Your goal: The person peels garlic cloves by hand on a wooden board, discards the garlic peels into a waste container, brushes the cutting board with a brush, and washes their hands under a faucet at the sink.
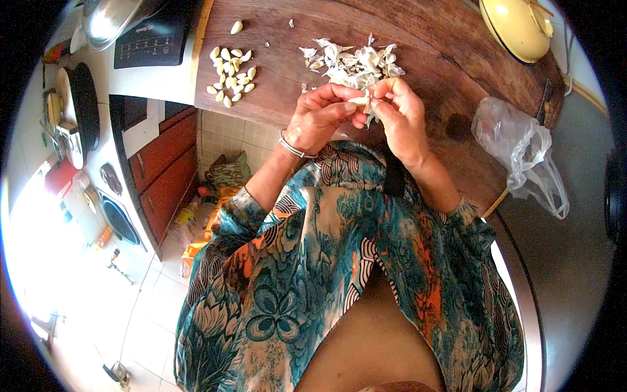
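Observation:
Between the fingertips of both hands is a pale garlic clove point(359, 101) with a bit of loose skin at its right end. My left hand point(323, 117), with a silver bracelet at the wrist, pinches the clove. From the other side, my right hand point(400, 117) closes thumb and finger on the skin. Just beyond the hands lies a heap of white garlic skins point(359, 63) on the brown wooden table point(437, 36). Several peeled cloves point(230, 73) are grouped at the table's left, and a single clove point(236, 27) lies above them.
At the right, a clear plastic bag point(519, 147) hangs over the table's edge. A yellow bowl point(519, 29) stands at the top right. To the left are a black cooktop point(150, 39) and a red-brown cabinet point(166, 163).

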Motion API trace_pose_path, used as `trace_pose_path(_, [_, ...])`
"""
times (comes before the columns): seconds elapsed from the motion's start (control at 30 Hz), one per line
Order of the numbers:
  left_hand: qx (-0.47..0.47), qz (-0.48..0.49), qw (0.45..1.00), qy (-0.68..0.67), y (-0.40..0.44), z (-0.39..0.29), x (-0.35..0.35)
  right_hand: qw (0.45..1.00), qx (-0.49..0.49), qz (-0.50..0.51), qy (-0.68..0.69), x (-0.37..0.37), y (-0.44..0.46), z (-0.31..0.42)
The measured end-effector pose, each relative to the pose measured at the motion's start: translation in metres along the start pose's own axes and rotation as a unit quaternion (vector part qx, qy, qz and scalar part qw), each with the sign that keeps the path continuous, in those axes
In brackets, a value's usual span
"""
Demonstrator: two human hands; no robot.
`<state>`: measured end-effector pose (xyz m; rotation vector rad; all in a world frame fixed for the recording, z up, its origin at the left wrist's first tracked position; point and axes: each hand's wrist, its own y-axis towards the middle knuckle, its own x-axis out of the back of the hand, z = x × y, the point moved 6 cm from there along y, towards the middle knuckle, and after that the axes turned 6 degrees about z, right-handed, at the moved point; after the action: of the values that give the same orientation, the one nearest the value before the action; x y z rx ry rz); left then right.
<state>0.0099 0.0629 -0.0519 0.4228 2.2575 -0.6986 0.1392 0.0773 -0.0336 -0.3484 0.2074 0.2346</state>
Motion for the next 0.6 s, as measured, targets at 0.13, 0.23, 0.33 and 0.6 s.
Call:
trace_pose_path(0.13, [0.013,0.002,1.0,0.015,0.0,0.001,0.0,0.996,0.023,-0.001,-0.089,0.001,0.0,-0.002])
trace_pose_path(0.23, [0.011,-0.005,1.0,0.0,0.0,0.001,0.001,0.998,-0.001,-0.013,-0.067,0.0,0.001,0.005])
trace_pose_path(0.33, [0.004,-0.013,0.999,-0.03,0.001,-0.003,-0.004,0.997,0.035,-0.054,-0.049,-0.002,-0.003,0.023])
trace_pose_path(0.6, [-0.029,-0.022,0.998,-0.055,-0.002,-0.01,-0.008,0.977,0.101,-0.081,-0.167,0.011,-0.008,0.046])
